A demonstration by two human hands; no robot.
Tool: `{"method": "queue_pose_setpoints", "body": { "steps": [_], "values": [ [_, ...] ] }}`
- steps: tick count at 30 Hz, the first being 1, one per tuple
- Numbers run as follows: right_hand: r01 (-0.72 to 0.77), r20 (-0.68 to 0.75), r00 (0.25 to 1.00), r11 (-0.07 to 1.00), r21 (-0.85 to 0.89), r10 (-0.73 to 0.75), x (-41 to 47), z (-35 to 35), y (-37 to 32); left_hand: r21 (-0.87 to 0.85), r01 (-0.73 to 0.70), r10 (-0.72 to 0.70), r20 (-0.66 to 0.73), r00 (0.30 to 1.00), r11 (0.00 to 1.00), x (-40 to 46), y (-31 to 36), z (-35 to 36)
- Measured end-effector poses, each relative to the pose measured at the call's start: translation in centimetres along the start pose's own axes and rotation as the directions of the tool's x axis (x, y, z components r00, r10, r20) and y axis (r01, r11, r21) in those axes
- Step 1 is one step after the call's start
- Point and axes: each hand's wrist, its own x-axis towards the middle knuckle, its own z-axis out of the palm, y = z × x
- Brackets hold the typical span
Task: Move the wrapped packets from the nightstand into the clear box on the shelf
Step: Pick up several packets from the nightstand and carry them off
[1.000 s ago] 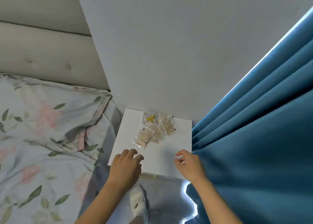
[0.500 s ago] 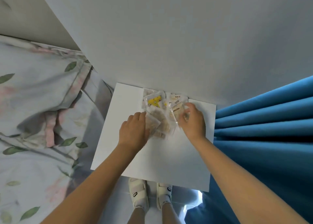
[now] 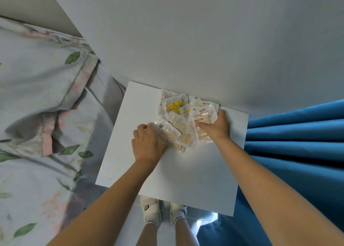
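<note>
Bed: a flowered quilt (image 3: 46, 100) fills the left side, its edge just beside the nightstand.

Nightstand: the white top (image 3: 167, 171) stands between the bed and the curtain, its far edge against the wall.

Left hand: the left hand (image 3: 149, 145) lies on the near-left edge of the heap, knuckles up, fingers curled over a clear packet (image 3: 167, 132). It seems to clamp that packet, though the fingertips are hidden under the film.

Packets: the heap of wrapped packets (image 3: 186, 123) sits at the back of the nightstand, close to the wall and right of centre. All are on the top, overlapping like tiles. None is lifted clear.

Yellow packet: one wrapper with a yellow print (image 3: 175, 106) lies at the far-left of the heap, beyond both hands, touched by neither.

Long axis: the beige packets between the hands run slantwise, from far-left to near-right. The heap as a whole spreads left to right along the wall.

Right hand: the right hand (image 3: 216, 128) holds the right edge of the heap, thumb on top of a printed packet (image 3: 202, 115), fingers curled around the outer side.

Key relation: the heap lies between the two hands, inward from each palm. The far packets by the wall are nearer the right hand.

Next move, as a judgement: the hands likely need to close inward and scoop, since loose film wrappers may slide apart.

Curtain: blue folds (image 3: 297, 143) hang at the right, just beside the nightstand.

Box and shelf: not in view.
</note>
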Motion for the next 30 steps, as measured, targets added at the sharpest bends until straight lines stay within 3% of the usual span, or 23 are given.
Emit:
{"method": "queue_pose_setpoints", "body": {
  "steps": [4,8,11,13,16,26,28,30],
  "values": [
    [-0.053,0.05,0.998,0.981,0.187,0.044,0.3,0.5,0.4,-0.151,0.12,-0.104,0.11,0.989,0.981,0.7,0.8,0.0],
    [-0.134,0.101,0.99,0.832,0.539,0.094,-1.5,1.2,1.4,-0.032,0.16,-0.155,0.114,0.981,0.987,0.5,0.6,0.2],
    [-0.179,0.124,0.984,0.728,0.662,0.129,-3.3,1.2,2.1,-0.002,0.125,-0.124,0.117,0.985,0.992,0.2,0.1,-0.2],
    [-0.228,0.151,0.974,0.676,0.701,0.171,-4.2,0.9,2.6,-0.113,0.063,-0.051,0.105,0.993,0.992,-0.2,-0.4,-0.4],
    [-0.262,0.181,0.965,0.654,0.71,0.191,-5.0,0.2,3.5,-0.296,0.105,-0.074,0.116,0.991,0.949,-0.6,-1.2,-0.5],
    [-0.245,0.26,0.961,0.734,0.633,0.096,-5.4,0.4,5.7,-0.416,0.072,-0.017,0.135,0.991,0.907,-1.6,-1.7,1.3],
    [-0.216,0.288,0.956,0.8,0.56,0.057,-5.2,1.0,6.1,-0.538,0.165,-0.065,0.2,0.978,0.826,-1.5,-1.0,1.1],
    [-0.152,0.288,0.957,0.884,0.442,0.02,-5.1,1.8,6.6,-0.726,0.343,-0.106,0.352,0.93,0.596,-1.6,-0.2,0.9]
  ]
}}
